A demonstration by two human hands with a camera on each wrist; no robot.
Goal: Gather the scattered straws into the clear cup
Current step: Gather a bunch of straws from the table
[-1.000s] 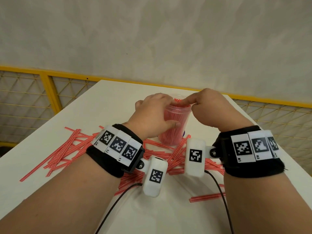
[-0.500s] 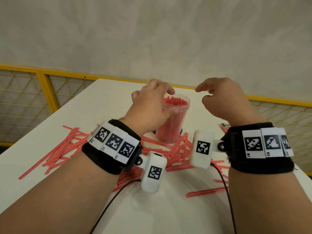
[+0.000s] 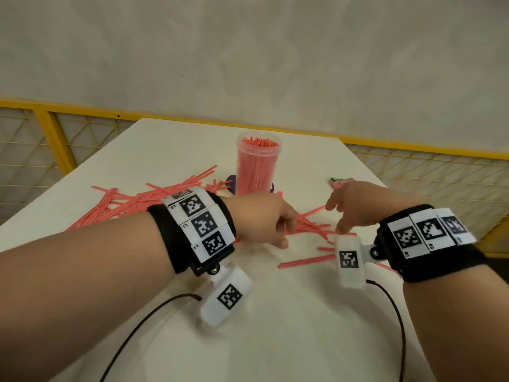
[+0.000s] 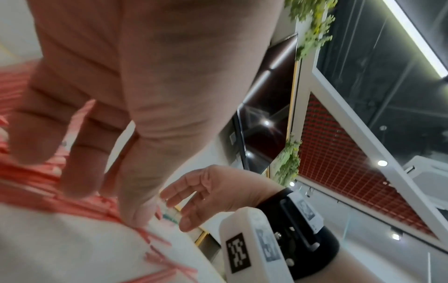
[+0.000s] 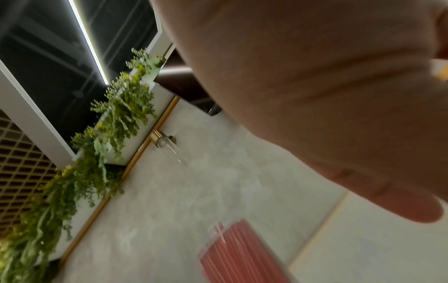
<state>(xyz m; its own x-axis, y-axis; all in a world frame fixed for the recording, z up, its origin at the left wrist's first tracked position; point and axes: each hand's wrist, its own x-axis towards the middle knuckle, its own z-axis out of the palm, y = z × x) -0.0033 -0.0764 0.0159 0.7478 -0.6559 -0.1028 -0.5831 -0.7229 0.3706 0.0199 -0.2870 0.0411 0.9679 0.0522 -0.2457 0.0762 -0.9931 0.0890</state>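
The clear cup (image 3: 258, 164) stands upright at the table's far middle, packed with red-and-white straws; it shows blurred in the right wrist view as the cup (image 5: 242, 254). Loose straws (image 3: 132, 205) lie fanned out to its left and in front of it. My left hand (image 3: 283, 238) is low over the straws in front of the cup, and in the left wrist view the left hand (image 4: 106, 201) has its fingers stretched down with the thumb tip touching the straws (image 4: 36, 191). My right hand (image 3: 337, 216) hovers just to the right, fingers spread and empty.
A single straw (image 3: 305, 261) lies near the right wrist. A small green-and-red packet (image 3: 340, 181) sits at the back right, something purple (image 3: 231, 183) lies by the cup's foot. A yellow mesh railing (image 3: 413, 148) runs behind the table (image 3: 275, 326). Black cables trail from both wrists.
Both hands let go of the cup's top and dropped down and back toward me, onto the straws in front of it. The cup now stands alone.
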